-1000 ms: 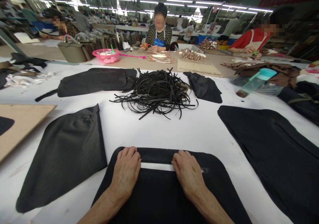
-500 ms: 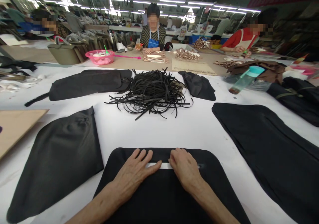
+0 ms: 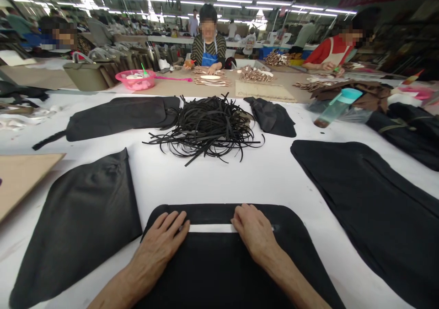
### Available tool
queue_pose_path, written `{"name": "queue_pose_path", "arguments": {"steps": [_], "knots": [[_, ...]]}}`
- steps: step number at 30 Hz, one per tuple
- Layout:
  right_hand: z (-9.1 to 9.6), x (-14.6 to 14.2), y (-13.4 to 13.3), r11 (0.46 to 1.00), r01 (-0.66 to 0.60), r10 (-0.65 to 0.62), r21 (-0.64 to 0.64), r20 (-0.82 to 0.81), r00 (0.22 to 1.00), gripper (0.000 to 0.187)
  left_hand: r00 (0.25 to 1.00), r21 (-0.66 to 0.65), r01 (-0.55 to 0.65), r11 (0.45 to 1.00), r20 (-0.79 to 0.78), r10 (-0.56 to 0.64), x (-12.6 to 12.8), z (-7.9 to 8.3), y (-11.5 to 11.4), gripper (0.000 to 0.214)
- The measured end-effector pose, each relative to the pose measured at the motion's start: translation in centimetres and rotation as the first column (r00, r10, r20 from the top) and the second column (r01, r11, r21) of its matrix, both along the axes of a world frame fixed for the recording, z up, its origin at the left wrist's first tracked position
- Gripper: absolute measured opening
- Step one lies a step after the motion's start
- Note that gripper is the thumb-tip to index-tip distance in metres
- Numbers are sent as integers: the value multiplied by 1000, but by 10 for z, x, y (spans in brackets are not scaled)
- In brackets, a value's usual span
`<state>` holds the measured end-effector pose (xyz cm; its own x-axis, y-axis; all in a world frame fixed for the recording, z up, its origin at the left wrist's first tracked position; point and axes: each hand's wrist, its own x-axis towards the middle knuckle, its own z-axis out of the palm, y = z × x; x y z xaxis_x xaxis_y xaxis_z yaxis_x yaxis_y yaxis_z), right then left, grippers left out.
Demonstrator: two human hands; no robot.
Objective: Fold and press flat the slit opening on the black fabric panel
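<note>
Keep your left hand (image 3: 159,241) and right hand (image 3: 253,234) open and palm-down on the black fabric panel (image 3: 219,272), which lies directly in front of you on the white-covered table (image 3: 219,185), its rounded corners toward the far side. Neither hand grips anything. The fingers of both hands lie extended, the left slightly spread and the right closer together; this flat contact appears intended to smooth the cloth and stop it sliding. A white band (image 3: 212,228) crosses the upper part of the panel between your hands. From this view you cannot tell whether it is a separate strip or the table showing through a slot. Your fingertips bracket the band, the left set at its left end and the right set at its right end. Additional black panels (image 3: 78,222) and (image 3: 366,213) lie flat on either side, and a tangled pile of black straps (image 3: 206,128) sits beyond your work, seemingly kept within reach. Compared with the frame half a second earlier, your left hand has drawn back from over the band, leaving more of it exposed. Your right hand remains nearly where it was.
</note>
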<state>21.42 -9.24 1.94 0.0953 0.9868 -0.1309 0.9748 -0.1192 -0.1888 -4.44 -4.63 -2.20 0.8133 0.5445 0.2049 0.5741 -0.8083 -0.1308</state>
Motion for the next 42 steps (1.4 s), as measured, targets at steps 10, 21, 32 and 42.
{"name": "queue_pose_path", "arguments": {"steps": [10, 21, 32, 42], "knots": [[3, -2, -3, 1000, -1, 1, 12, -7, 1000, 12, 971, -59, -236, 970, 5, 237, 17, 29, -8, 45], [-4, -1, -3, 997, -29, 31, 78, -24, 999, 12, 998, -260, -5, 966, -68, -13, 113, 9, -33, 46], [-9, 55, -25, 966, -174, 214, 191, -215, 953, 13, 999, -78, -13, 997, -31, 10, 112, 6, -38, 53], [-1, 59, -27, 987, -123, 128, 107, -40, 991, 13, 999, 144, -40, 989, 5, 40, 123, -2, -47, 47]]}}
